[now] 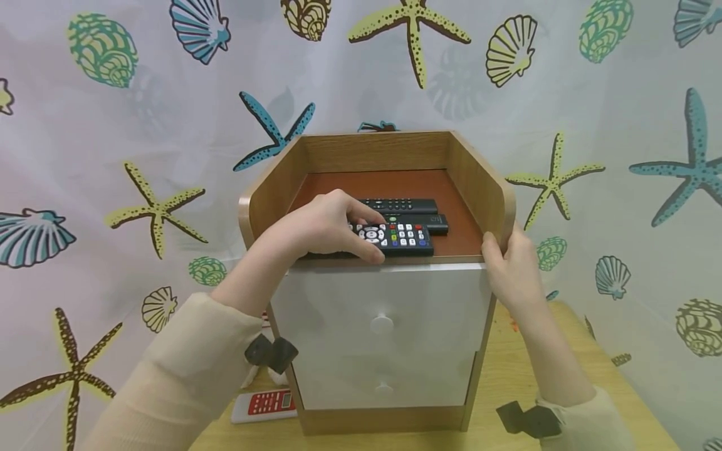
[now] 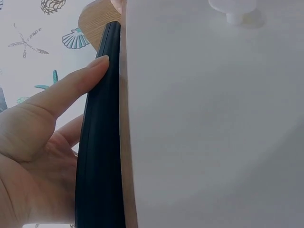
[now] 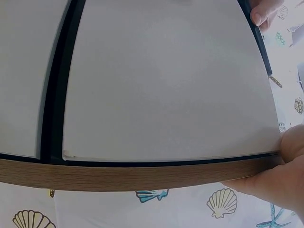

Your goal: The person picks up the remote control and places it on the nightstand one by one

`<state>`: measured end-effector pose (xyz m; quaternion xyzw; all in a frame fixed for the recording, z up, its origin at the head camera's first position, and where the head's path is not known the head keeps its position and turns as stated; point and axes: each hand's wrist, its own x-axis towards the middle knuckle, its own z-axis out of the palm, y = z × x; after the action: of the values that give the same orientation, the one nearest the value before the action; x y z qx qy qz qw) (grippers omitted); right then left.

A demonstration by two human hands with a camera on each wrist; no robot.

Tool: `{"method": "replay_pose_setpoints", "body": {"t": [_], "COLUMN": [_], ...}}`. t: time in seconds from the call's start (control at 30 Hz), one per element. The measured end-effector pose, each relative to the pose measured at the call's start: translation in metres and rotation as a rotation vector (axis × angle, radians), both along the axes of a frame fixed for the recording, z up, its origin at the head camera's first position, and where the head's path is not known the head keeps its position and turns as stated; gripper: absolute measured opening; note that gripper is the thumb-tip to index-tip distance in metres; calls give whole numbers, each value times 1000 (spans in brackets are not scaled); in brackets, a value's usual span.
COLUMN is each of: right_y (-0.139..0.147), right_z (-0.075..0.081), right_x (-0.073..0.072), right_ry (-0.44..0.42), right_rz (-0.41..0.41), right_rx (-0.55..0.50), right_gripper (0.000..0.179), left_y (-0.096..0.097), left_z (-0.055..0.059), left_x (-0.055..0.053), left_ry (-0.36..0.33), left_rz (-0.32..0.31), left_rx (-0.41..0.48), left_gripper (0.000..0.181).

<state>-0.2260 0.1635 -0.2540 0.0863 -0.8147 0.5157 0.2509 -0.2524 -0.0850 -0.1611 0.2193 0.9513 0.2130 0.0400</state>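
Pinching a black remote (image 1: 407,241), the left hand (image 1: 329,225) appears in the head view at the front edge of a wood-sided cabinet (image 1: 338,363). Grasp narrow: thumb along the remote's near long edge, a fingertip at its far side. Long axis: left to right, parallel to the cabinet's front edge; number keys toward the right-hand end, key face upward. Opposite end: hidden beneath hand and wrist. Whether the remote bears on the brown top: cannot be told. Behind it, a middle remote (image 1: 437,224) and a far remote (image 1: 407,206), both black, lying roughly parallel, left portions covered. Right hand (image 1: 510,269): holding the front of the right side panel (image 1: 487,188), thumb inside, fingers largely hidden outside. Lower left: a red-and-white calculator (image 1: 265,405), beside the cabinet's base, on a yellowish wooden table (image 1: 507,376).

Left wrist view: remote as a dark strip, running top to bottom, slightly slanted; lower end cut off by the frame, keys out of sight. Thumb tip against it, other fingers mostly behind. Alongside, a white drawer front (image 2: 213,118), its knob (image 2: 232,7) cropped above.

Right wrist view: right hand, cropped at the frame's right, gripping the panel's wooden edge. Upper right: a dark strip, apparently the remote, partly cut off, beside left-hand fingertips.
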Motion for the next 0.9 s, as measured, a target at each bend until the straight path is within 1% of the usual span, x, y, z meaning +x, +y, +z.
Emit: {"method": "replay_pose_setpoints", "body": {"t": [0.1, 0.3, 0.4, 0.6, 0.77, 0.9], "right_y": [0, -1, -1, 0, 0, 0], "right_z": [-1, 0, 1, -2, -2, 0], "right_x": [-1, 0, 0, -3, -2, -1], "right_ry": [15, -2, -6, 19, 19, 11], "right_rz": [3, -5, -9, -8, -5, -1], "right_rx": [2, 7, 4, 8, -2, -5], "right_gripper": [41, 41, 42, 42, 42, 42], "left_y": [1, 2, 3, 5, 6, 4], "left_z": [1, 0, 2, 3, 2, -1], "left_x": [-5, -16, -19, -27, -32, -35], "left_ry": [0, -12, -17, -23, -23, -20], "left_rz": [7, 22, 32, 48, 57, 48], "left_rx": [1, 8, 7, -18, -10, -8], "left_gripper": [56, 56, 56, 56, 57, 57]}}
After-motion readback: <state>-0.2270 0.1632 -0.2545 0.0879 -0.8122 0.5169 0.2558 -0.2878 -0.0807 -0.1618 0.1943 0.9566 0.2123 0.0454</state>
